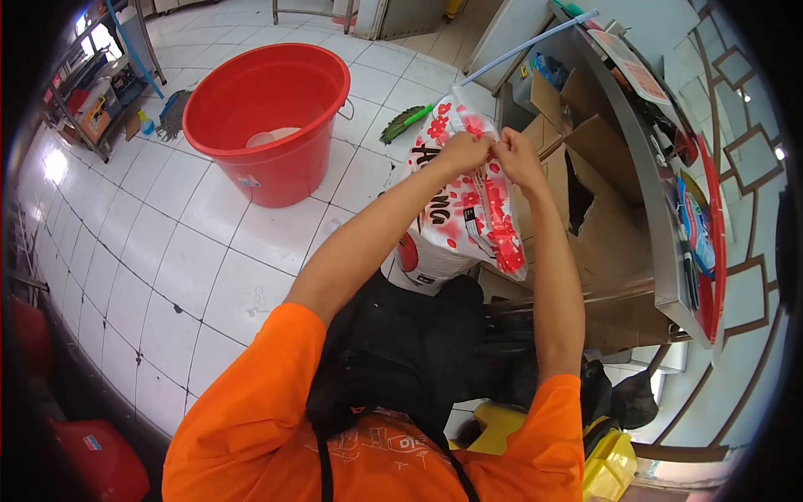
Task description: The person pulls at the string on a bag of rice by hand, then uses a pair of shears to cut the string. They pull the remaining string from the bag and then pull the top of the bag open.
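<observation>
A white plastic sack [462,219] printed with red and pink flowers and dark lettering stands upright before my knees. My left hand [465,154] pinches the sack near its top. Close beside it, my right hand [519,157] is closed on the same part of the sack, the fingers of both hands almost touching. What exactly lies between the fingertips is too small to make out. To the left of the sack stands a large red bucket [288,177] with a wire handle. Inside it I see a pale pink bowl-like thing [261,140] and something whitish at the bottom.
Cardboard boxes [611,197] sit under a metal-edged counter [623,92] on my right. A broom with a blue pole [531,48] leans there. A grey mop head [174,115] lies beyond the bucket, near a shelf. Red plastic seats [100,460] are at lower left.
</observation>
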`<state>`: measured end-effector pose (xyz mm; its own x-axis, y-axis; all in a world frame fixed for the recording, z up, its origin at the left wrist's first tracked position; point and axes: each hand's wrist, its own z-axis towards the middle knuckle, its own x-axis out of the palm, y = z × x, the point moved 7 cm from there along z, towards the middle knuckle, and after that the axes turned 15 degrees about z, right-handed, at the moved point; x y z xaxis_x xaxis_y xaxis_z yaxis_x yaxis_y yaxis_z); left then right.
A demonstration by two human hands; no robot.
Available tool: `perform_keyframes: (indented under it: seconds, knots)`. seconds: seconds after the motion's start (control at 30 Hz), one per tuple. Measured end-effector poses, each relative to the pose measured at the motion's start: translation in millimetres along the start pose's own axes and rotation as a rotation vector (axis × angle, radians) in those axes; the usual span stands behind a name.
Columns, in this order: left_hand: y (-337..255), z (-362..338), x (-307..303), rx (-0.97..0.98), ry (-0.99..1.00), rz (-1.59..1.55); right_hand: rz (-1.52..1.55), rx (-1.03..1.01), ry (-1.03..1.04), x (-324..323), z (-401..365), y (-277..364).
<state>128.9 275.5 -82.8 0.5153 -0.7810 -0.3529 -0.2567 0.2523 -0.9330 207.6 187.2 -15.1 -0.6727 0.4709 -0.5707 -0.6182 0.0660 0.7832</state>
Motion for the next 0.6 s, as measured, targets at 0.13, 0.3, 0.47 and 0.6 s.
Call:
perform_keyframes:
  seconds: [0.13, 0.3, 0.47, 0.6]
  knots:
    - [1, -6, -24, 0.068, 0.041, -0.212, 0.316, 0.074, 0.135, 5, 3, 4]
    - [11, -23, -21, -0.213, 0.157, -0.225, 0.855, 0.238, -0.027, -2, -5, -16]
    - [15, 6, -8, 0.075, -0.039, 0.651, 0.274, 0.026, -0.206, -55, -10, -17]
    - [14, -22, -44, 0.237, -0.177, 0.543, -0.352, -0.022, -0.37, -94, -31, 13]
